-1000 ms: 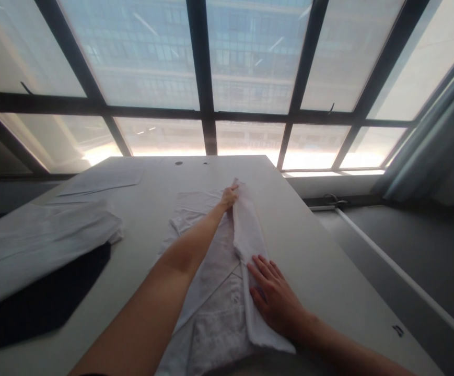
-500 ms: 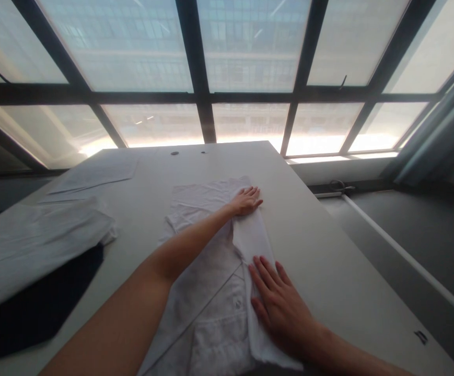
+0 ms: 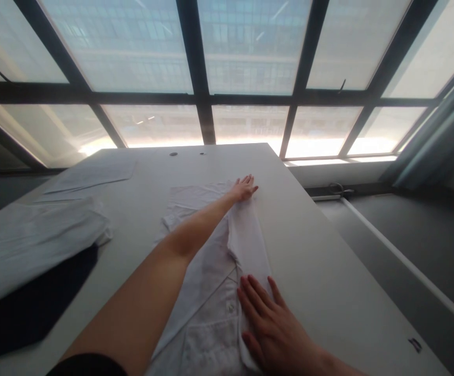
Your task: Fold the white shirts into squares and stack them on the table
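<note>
Head view: white garment (image 3: 214, 271) lies flat on the worktop (image 3: 309, 250), right in front of the person, lengthwise away from them. Left hand (image 3: 244, 189) rests palm down at its far right corner; grip not clamped, fingers spread. Right hand (image 3: 268, 326) lies flat on the near right edge, thumb and fingers apart, nothing pinched.

Cloth looks light, soft, limp, creases easily; not fragile, should bend anywhere and may slide a bit on the smooth top. Best hold is probably the smooth strip (image 3: 248, 235) along the right side, one hand at each end so it doesn't sag mid-length. Pocket-like panel (image 3: 209, 342) near the person likely stiffer, seams there. Small round detail above it, too small to tell.

Worktop is white, smooth-looking, with a round inset (image 3: 173, 154) near the far edge and a small dark item (image 3: 415, 344), unclear, by the right edge. On the left: another white cloth (image 3: 34, 230), partly over a dark piece (image 3: 42, 308); thin white sheets (image 3: 93, 174) beyond. Dark-framed windows (image 3: 250, 57) behind, strong backlight; bluish curtain (image 3: 442, 125) and grey floor (image 3: 438, 235) at right.
</note>
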A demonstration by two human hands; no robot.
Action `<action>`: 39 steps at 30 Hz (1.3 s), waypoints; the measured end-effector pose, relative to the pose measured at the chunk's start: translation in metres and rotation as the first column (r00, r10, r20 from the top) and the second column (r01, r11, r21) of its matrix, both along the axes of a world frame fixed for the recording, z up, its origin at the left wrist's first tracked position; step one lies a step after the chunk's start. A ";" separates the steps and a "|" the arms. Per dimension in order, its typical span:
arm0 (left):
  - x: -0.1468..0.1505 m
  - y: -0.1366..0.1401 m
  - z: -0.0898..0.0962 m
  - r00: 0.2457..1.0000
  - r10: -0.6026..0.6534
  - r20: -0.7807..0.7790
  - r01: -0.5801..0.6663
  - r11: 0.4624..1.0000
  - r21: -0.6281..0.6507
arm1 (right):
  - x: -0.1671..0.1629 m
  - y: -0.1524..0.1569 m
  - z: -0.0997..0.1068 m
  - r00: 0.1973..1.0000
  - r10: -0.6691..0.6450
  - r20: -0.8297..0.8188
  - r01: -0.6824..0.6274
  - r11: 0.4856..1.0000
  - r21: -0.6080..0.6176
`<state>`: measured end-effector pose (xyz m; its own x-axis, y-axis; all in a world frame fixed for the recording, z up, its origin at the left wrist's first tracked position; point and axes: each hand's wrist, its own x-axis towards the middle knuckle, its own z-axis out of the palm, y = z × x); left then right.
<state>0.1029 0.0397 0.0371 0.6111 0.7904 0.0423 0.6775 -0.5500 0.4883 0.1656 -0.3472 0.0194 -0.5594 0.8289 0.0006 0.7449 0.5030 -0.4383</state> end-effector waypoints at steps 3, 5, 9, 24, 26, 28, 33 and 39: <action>-0.009 -0.053 0.000 0.968 -0.193 0.163 0.200 0.979 -0.028 | 0.000 0.002 0.009 0.997 0.077 -0.023 -0.078 0.997 -0.012; -0.024 -0.092 -0.003 0.938 -0.258 0.230 0.286 0.953 -0.099 | 0.000 0.004 0.015 0.992 0.123 -0.032 -0.123 0.992 -0.002; -0.063 -0.143 -0.011 0.906 -0.341 0.250 0.377 0.919 -0.113 | 0.000 0.004 0.024 0.985 0.169 -0.041 -0.167 0.985 0.031; -0.064 -0.050 -0.022 0.986 -0.130 0.106 0.134 0.991 -0.030 | -0.006 -0.007 0.037 0.967 0.253 -0.031 -0.254 0.966 -0.052; -0.058 -0.031 -0.022 0.992 -0.112 0.053 0.113 0.993 -0.021 | -0.005 -0.006 0.035 0.964 0.263 -0.025 -0.264 0.964 -0.031; -0.053 -0.017 -0.023 0.995 -0.093 -0.030 0.094 0.996 0.007 | -0.005 -0.007 0.027 0.960 0.278 -0.024 -0.278 0.960 0.006; -0.047 0.002 -0.019 0.963 -0.074 -0.259 0.103 0.990 0.100 | -0.009 -0.018 0.004 0.937 0.342 -0.067 -0.337 0.938 0.085; -0.040 -0.025 0.002 0.935 -0.162 -0.315 0.204 0.973 0.105 | 0.010 0.001 0.018 0.879 -0.009 -0.478 0.018 1.000 0.014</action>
